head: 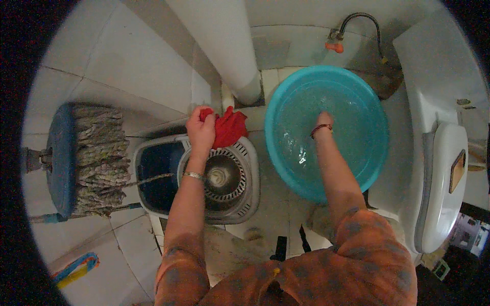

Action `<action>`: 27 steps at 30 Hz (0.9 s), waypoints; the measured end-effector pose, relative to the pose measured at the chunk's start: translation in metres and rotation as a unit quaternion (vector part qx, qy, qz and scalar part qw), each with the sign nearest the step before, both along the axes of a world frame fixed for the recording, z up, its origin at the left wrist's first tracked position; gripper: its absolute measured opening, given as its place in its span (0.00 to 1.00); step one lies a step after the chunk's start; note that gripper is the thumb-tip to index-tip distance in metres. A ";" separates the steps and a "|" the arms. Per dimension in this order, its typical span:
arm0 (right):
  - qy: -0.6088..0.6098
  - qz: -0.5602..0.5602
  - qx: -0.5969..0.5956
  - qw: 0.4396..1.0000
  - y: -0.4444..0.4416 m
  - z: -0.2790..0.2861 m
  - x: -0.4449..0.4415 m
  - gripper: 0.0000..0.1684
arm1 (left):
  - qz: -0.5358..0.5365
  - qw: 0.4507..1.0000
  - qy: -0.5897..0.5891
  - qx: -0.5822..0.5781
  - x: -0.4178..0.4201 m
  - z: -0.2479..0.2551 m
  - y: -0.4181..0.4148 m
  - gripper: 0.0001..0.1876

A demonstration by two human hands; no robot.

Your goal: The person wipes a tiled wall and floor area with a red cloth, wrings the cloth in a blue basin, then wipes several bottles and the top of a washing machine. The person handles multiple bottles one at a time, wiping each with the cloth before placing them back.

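Observation:
My left hand (201, 128) is closed on a crumpled red cloth (231, 128), held over the upper rim of a mop bucket (250, 183). Below the cloth shows the bucket's round spinner basket (237, 191), and the bucket's dark compartment lies to its left. On the right, a turquoise plastic basin (271, 126) holds cloudy water. My right hand (325, 118) dips into this water near the basin's middle. Its fingers are hidden under the surface, so what they hold cannot be seen.
A string mop (101, 160) with a blue head stands at the left. A white pipe (229, 49) rises behind the bucket. At the right is a white toilet (444, 183); an orange-handled valve (335, 47) with a hose sits on the wall. A blue and yellow brush-like object (78, 269) lies lower left.

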State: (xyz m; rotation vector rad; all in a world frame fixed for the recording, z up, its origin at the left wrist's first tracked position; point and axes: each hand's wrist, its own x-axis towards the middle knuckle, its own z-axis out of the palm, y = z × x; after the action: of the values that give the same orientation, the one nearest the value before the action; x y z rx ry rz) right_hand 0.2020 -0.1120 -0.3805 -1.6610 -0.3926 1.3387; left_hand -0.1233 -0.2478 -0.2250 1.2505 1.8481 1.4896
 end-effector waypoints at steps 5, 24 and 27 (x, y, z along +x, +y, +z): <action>0.330 0.166 0.080 0.926 -0.008 0.111 -0.067 0.15 | 0.042 0.994 0.088 -0.045 0.000 0.004 -0.006 0.07; 0.229 0.602 0.359 0.675 -0.028 0.203 -0.121 0.44 | 0.009 0.894 -0.449 0.002 0.054 0.080 0.012 0.16; 0.225 0.610 0.381 0.657 -0.041 0.235 -0.121 0.39 | -0.013 0.868 -0.494 -0.054 0.055 0.084 -0.007 0.22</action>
State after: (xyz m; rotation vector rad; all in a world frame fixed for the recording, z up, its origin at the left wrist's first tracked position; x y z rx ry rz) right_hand 0.0807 -0.1532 -0.1453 -0.1262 -1.6751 1.9835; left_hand -0.0686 -0.2552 -0.1410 0.2904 1.1613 1.5418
